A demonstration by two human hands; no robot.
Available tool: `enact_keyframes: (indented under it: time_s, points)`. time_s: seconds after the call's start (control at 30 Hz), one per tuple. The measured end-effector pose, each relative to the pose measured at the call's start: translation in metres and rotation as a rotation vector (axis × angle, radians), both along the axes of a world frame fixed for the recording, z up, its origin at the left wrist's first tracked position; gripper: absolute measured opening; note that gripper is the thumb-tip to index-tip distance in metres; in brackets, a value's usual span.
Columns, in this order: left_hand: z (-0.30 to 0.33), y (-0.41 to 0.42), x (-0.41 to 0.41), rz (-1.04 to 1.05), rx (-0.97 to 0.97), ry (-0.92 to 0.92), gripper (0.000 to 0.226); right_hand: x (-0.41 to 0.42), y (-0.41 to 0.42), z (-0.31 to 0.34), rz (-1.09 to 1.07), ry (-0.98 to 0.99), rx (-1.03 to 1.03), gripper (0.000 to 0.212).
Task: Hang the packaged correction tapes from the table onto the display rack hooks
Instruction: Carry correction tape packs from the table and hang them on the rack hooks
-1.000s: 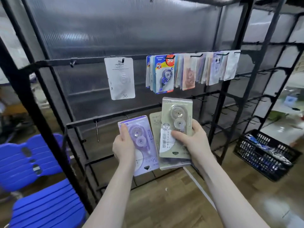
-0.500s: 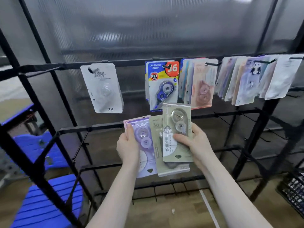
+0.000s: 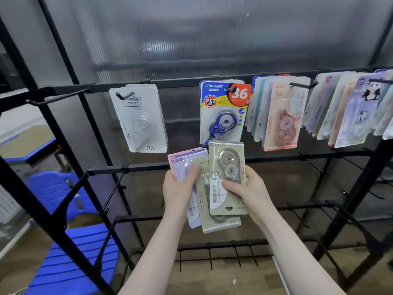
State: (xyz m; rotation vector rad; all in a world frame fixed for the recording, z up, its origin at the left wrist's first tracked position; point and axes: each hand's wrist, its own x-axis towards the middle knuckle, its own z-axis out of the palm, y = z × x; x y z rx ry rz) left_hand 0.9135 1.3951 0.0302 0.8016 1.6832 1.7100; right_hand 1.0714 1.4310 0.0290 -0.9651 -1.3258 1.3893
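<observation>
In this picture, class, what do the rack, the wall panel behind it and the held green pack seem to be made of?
Rack: probably metal with a matt black coat, judging by its thin rigid bars and hooks.
Wall panel: looks like translucent ribbed plastic sheet; light glows through the fine vertical lines.
Green pack: seemingly printed card under a glossy clear plastic blister, which shows the reels.

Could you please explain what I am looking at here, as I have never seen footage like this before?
There is no machine here: a person wears a camera on the head, looking forward and down at two bare hands. In front stands a black display rack with hooks. On its top bar hang a white packet, a blue packet and a crowded row of further packets. The left hand holds purple packets; its grip is a thumb across the front. The right hand holds the beige packets, which are fanned out. A blue chair stands lower left. No table is visible.
</observation>
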Motion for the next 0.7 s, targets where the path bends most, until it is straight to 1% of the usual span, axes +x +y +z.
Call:
enact_keyframes:
  time_s: [0.07, 0.17, 0.33, 0.47, 0.6, 0.7]
  points:
    - [-0.001, 0.0, -0.008, -0.051, 0.021, -0.041, 0.037, -0.005, 0.001, -0.001, 0.011, 0.001, 0.009, 0.038]
    - [0.0, -0.003, -0.017, -0.057, 0.042, -0.008, 0.028, -0.012, 0.001, -0.001, 0.014, -0.015, 0.021, 0.04]
    - [-0.006, -0.01, -0.034, 0.006, 0.057, 0.064, 0.023, -0.016, -0.005, 0.002, -0.034, -0.112, 0.117, 0.047]
    - [-0.006, -0.019, -0.054, 0.081, 0.062, 0.125, 0.024, -0.014, -0.009, 0.013, -0.086, -0.127, 0.246, 0.046]
    - [-0.004, -0.031, -0.072, 0.132, 0.081, 0.16, 0.024, -0.019, -0.01, 0.027, -0.013, -0.155, 0.319, 0.05]
    - [-0.003, -0.041, -0.084, 0.174, 0.103, 0.167, 0.025, -0.022, -0.008, 0.037, 0.144, -0.22, 0.334, 0.064]
